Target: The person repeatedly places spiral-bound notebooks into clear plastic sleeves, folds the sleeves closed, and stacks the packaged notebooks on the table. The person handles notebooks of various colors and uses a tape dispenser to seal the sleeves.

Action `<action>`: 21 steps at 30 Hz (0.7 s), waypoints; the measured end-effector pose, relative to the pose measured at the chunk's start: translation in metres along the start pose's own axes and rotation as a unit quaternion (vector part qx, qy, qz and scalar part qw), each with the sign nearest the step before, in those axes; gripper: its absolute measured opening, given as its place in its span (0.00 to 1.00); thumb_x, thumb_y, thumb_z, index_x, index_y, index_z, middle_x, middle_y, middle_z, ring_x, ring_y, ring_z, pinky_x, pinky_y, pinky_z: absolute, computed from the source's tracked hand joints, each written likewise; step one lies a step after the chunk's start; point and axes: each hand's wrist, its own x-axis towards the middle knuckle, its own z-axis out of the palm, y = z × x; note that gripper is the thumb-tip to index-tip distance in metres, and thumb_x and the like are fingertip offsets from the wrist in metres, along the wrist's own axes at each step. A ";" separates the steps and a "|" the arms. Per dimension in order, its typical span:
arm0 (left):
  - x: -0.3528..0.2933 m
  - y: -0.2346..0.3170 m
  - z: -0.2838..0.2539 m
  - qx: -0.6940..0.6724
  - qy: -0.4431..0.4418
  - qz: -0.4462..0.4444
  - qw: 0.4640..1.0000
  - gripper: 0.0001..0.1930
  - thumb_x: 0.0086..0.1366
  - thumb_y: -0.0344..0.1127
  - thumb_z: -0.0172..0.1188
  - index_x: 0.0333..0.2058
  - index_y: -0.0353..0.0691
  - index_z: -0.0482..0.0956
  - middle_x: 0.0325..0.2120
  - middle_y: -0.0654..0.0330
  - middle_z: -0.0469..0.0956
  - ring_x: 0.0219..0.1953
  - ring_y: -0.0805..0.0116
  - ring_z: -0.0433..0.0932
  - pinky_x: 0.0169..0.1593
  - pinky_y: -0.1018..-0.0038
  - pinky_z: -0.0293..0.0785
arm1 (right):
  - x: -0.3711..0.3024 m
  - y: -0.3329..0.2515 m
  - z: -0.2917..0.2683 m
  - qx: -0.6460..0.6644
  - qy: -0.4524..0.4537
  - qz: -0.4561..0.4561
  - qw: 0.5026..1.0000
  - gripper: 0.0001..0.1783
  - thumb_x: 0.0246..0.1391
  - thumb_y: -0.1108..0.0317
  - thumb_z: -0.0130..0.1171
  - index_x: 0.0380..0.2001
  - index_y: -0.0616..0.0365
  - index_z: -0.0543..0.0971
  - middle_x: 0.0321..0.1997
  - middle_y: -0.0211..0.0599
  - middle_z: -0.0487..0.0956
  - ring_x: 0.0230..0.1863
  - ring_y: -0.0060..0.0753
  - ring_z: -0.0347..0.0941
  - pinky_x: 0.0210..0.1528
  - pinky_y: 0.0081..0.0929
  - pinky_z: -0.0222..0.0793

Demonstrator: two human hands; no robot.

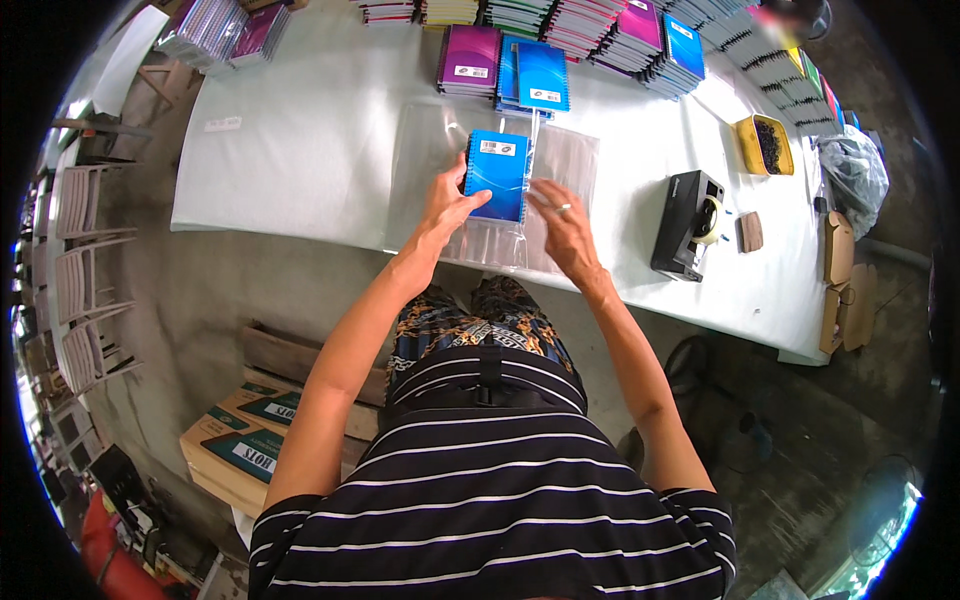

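A blue spiral-bound notebook (492, 178) with a white label lies at the table's near side, over clear plastic sheeting (565, 160). My left hand (452, 205) is closed on its lower left side, thumb across the cover and fingers along the left edge. Just off the notebook's right edge is my right hand (566, 225), with a ring on one finger. Motion smears its fingertips, and whether they pinch the plastic cannot be made out. Right behind sit more blue notebooks (541, 78) and a stack of purple notebooks (470, 55).
A black tape dispenser (688, 225) stands to the right, beside a small brown block (750, 232). Farther back is a yellow tub (764, 146) of dark bits. Notebook stacks (590, 25) line the far edge. Cardboard boxes (235, 440) stand below left, near white chairs (90, 275).
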 end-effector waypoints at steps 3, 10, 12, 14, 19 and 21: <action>0.002 -0.003 0.000 -0.001 0.008 -0.001 1.000 0.35 0.53 0.24 0.66 0.61 0.34 0.65 0.44 0.55 0.81 0.42 0.71 0.77 0.49 0.73 0.72 | -0.003 -0.002 0.015 0.034 -0.072 -0.063 0.995 0.26 0.39 0.86 0.53 0.45 0.61 0.79 0.51 0.41 0.77 0.57 0.43 0.70 0.61 0.41 0.64; 0.002 -0.009 0.001 0.050 0.048 -0.007 0.998 0.42 0.52 0.23 0.66 0.66 0.32 0.57 0.45 0.55 0.81 0.41 0.73 0.77 0.48 0.75 0.73 | 0.029 0.004 0.023 0.017 0.019 0.010 1.000 0.26 0.41 0.87 0.52 0.46 0.59 0.79 0.55 0.38 0.77 0.58 0.41 0.70 0.61 0.40 0.64; 0.002 -0.008 0.000 0.033 0.034 -0.016 0.999 0.42 0.52 0.22 0.66 0.66 0.32 0.56 0.45 0.54 0.81 0.41 0.73 0.77 0.47 0.76 0.73 | 0.030 0.006 0.024 0.013 -0.016 0.003 1.000 0.26 0.41 0.88 0.51 0.46 0.59 0.80 0.55 0.37 0.77 0.59 0.41 0.69 0.62 0.40 0.63; 0.001 -0.006 0.001 0.016 0.029 -0.021 0.999 0.42 0.52 0.22 0.66 0.66 0.32 0.56 0.46 0.54 0.81 0.40 0.74 0.77 0.47 0.77 0.73 | 0.028 0.008 0.028 0.021 -0.057 -0.009 0.998 0.27 0.40 0.88 0.51 0.46 0.59 0.80 0.56 0.37 0.76 0.60 0.41 0.69 0.62 0.41 0.62; -0.005 0.001 -0.008 0.012 -0.014 -0.007 1.000 0.39 0.56 0.27 0.65 0.65 0.34 0.59 0.50 0.51 0.78 0.47 0.63 0.77 0.53 0.72 0.71 | 0.027 0.000 0.035 -0.052 -0.066 -0.003 0.996 0.26 0.39 0.83 0.55 0.46 0.54 0.81 0.55 0.31 0.77 0.62 0.32 0.67 0.65 0.43 0.55; -0.012 -0.021 -0.027 0.291 0.141 0.143 0.935 0.36 0.59 0.35 0.64 0.64 0.35 0.61 0.57 0.47 0.70 0.56 0.51 0.69 0.59 0.60 0.65 | 0.028 -0.004 0.033 -0.061 -0.079 0.001 0.995 0.26 0.39 0.82 0.55 0.46 0.55 0.80 0.56 0.30 0.77 0.63 0.32 0.66 0.66 0.44 0.54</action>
